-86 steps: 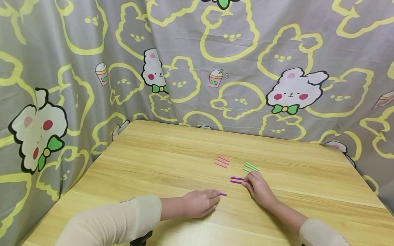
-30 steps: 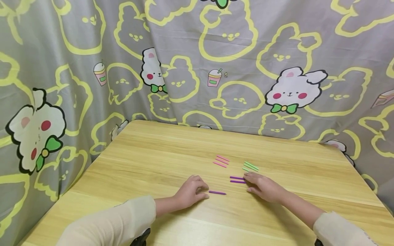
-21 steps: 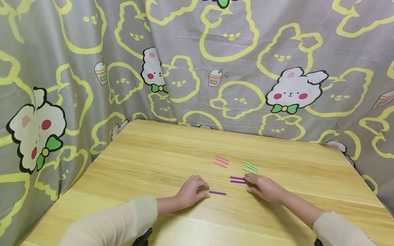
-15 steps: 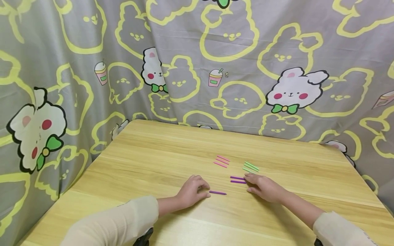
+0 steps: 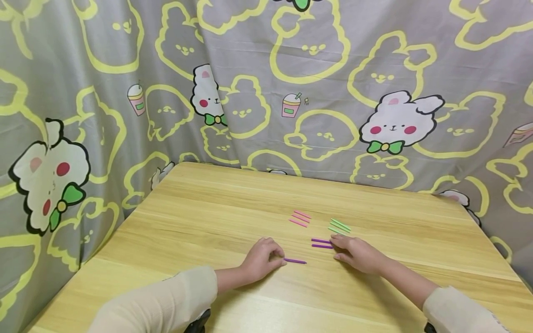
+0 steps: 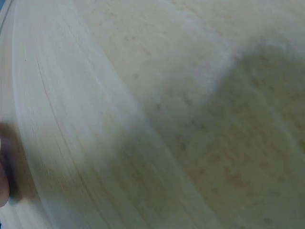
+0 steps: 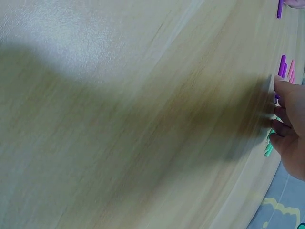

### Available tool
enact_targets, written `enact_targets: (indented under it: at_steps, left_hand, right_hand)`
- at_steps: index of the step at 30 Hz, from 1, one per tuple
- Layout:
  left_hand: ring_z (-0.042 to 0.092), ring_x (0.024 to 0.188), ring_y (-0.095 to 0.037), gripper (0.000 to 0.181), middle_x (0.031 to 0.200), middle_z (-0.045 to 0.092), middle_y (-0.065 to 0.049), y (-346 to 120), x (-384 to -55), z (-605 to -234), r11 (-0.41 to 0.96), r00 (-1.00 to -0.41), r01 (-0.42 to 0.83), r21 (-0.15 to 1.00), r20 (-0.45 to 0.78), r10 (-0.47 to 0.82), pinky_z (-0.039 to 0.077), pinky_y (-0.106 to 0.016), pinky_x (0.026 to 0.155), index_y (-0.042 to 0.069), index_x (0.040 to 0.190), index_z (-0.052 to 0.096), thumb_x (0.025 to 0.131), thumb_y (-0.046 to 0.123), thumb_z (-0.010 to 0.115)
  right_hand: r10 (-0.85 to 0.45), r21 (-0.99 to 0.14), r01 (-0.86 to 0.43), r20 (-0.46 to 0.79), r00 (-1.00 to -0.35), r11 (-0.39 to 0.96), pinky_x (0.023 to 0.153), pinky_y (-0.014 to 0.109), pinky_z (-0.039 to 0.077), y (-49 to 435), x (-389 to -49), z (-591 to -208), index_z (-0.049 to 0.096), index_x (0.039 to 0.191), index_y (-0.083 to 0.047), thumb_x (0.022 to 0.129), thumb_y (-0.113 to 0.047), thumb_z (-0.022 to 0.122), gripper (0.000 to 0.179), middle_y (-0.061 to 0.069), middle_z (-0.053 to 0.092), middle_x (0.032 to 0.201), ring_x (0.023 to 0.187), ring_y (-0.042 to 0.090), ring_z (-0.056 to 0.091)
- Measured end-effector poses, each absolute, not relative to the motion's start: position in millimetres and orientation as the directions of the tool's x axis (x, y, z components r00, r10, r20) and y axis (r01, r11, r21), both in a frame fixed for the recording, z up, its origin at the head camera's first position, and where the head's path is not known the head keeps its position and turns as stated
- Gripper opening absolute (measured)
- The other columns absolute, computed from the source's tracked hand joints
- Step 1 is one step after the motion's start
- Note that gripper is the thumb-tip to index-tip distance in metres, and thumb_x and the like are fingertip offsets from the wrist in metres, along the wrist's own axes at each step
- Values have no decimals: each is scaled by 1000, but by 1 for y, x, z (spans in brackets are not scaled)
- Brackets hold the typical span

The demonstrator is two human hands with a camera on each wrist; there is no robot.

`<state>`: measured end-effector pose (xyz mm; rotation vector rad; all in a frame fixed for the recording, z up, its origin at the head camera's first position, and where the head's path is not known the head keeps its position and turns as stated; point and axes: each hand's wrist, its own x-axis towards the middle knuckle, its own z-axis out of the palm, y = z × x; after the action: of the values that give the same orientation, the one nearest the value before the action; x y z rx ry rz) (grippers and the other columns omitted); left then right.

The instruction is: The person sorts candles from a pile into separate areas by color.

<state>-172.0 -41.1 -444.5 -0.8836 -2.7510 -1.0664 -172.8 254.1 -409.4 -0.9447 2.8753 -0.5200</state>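
My left hand pinches the left end of a single purple stick between thumb and forefinger; the stick lies low at the table surface. In the left wrist view, only a fingertip shows at the edge. My right hand lies with fingers loosely extended at the right ends of two parallel purple sticks, covering those ends. The right wrist view also has this hand beside the purple sticks, thumb and fingers apart.
Three pink sticks lie in a slanted row beyond the purple pair. Green sticks lie just past my right fingertips. The wooden table ends at a patterned curtain behind and to the left.
The left hand let go of the single purple stick, drew back left, then came forward and closed its fingertips on its left end. The right hand's fingers loosened by the purple pair, then stayed still.
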Motion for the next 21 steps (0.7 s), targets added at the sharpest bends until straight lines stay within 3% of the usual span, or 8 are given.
enact_targets:
  at_steps: [21]
  left_hand:
    - [44, 73, -4, 11, 77, 59, 5, -33, -172, -442, 642, -835, 540, 543, 252, 489, 41, -13, 65, 12, 80, 67, 83, 23, 68]
  right_hand:
    - [-598, -376, -561, 21, -801, 738, 97, 55, 42, 255, -175, -408, 53, 124, 10, 91, -14, 57, 41, 29, 51, 130, 121, 44, 47]
